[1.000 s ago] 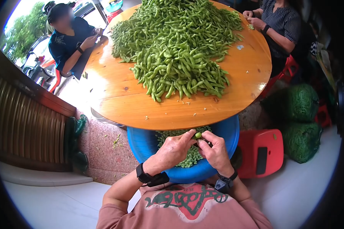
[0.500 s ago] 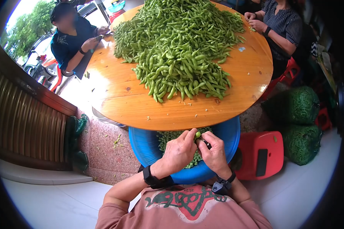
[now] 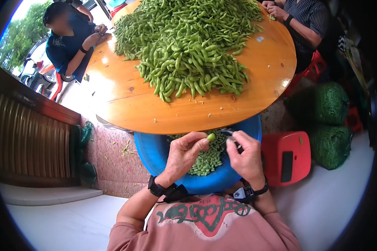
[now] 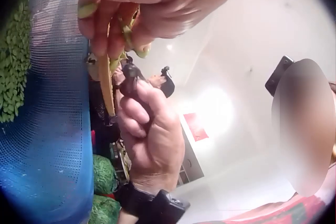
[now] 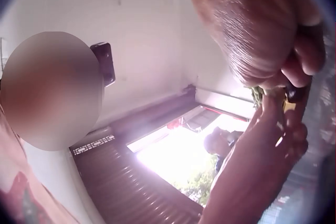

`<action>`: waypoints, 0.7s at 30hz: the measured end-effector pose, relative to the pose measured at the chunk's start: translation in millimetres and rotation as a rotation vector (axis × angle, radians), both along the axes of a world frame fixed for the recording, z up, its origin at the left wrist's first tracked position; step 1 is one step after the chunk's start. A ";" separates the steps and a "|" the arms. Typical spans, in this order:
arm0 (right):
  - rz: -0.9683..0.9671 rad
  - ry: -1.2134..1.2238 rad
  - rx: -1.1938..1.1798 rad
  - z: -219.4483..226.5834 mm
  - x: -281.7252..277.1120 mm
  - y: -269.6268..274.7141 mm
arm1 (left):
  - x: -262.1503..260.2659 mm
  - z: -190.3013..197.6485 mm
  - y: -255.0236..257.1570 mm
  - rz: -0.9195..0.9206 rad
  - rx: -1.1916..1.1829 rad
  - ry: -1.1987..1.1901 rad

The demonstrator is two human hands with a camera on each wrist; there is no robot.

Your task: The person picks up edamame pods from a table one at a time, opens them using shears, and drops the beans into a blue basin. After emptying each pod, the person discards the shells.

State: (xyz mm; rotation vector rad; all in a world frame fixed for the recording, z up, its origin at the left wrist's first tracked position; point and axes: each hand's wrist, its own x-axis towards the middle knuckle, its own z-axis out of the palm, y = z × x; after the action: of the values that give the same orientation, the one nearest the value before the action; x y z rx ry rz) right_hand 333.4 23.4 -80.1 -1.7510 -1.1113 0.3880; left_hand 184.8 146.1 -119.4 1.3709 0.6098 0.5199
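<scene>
In the head view, my left hand (image 3: 186, 152) pinches a green soybean pod (image 3: 211, 137) between thumb and fingertips. Bits of green pod (image 4: 127, 34) also show among its fingers in the left wrist view. My right hand (image 3: 248, 157), a little to the right, has its fingers curled round a small dark tool (image 3: 227, 132); its exact kind I cannot tell. Both hands are over a blue plastic basket (image 3: 143, 155) with mesh walls, and shelled green beans (image 3: 206, 162) lie inside it. A big heap of soybean pods (image 3: 188, 54) covers much of the wooden table (image 3: 125, 106) in front.
The table's near edge overhangs the basket. A red plastic stool (image 3: 301, 159) stands right of the basket, with full green net sacks (image 3: 331, 146) beyond it. One person (image 3: 69, 46) sits at the far left, another (image 3: 303, 21) at the far right. Scraps (image 3: 127, 147) litter the floor.
Hands that were together at the pod are now apart. My right hand has drawn off to the right with the dark tool, while the left keeps hold of the pod.
</scene>
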 end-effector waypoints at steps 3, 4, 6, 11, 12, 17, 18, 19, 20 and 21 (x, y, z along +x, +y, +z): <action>0.121 0.251 -0.005 -8.3 5.3 -1.8 | -0.1 -4.4 3.5 -0.048 -0.138 -0.015; 0.198 0.509 -0.020 -9.0 3.6 -1.1 | 0.5 -3.2 2.0 -0.051 -0.142 -0.014; 0.202 0.540 -0.018 -10.5 0.2 0.8 | 0.8 1.8 -2.1 -0.063 -0.128 -0.008; 0.227 0.515 0.029 -22.9 0.7 4.1 | -4.1 -3.6 -4.4 -0.048 -0.002 0.086; 0.226 0.515 0.028 -21.8 0.7 4.3 | -4.6 -4.1 -5.0 -0.039 -0.007 0.102; 0.402 1.206 0.012 -32.5 13.4 1.6 | -4.9 -6.7 -1.8 -0.185 -0.503 -0.168; 0.402 1.206 0.012 -31.5 14.5 1.6 | -5.1 -8.7 -1.1 -0.263 -0.720 -0.289; 0.408 1.234 -0.021 -27.0 15.6 1.8 | -5.6 -8.8 -0.3 -0.263 -0.720 -0.289; 0.414 1.261 -0.056 -22.7 16.0 1.7 | -6.5 -8.4 1.2 -0.302 -0.705 -0.256; 0.417 1.261 -0.055 -19.2 14.2 0.8 | -7.5 -7.7 2.9 -0.341 -0.690 -0.222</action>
State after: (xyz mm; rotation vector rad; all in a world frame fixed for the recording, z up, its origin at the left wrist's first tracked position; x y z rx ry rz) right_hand 347.6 24.3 -99.4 -0.9212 -0.4797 1.5153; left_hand 177.3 149.0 -127.1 0.7227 0.3133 0.1508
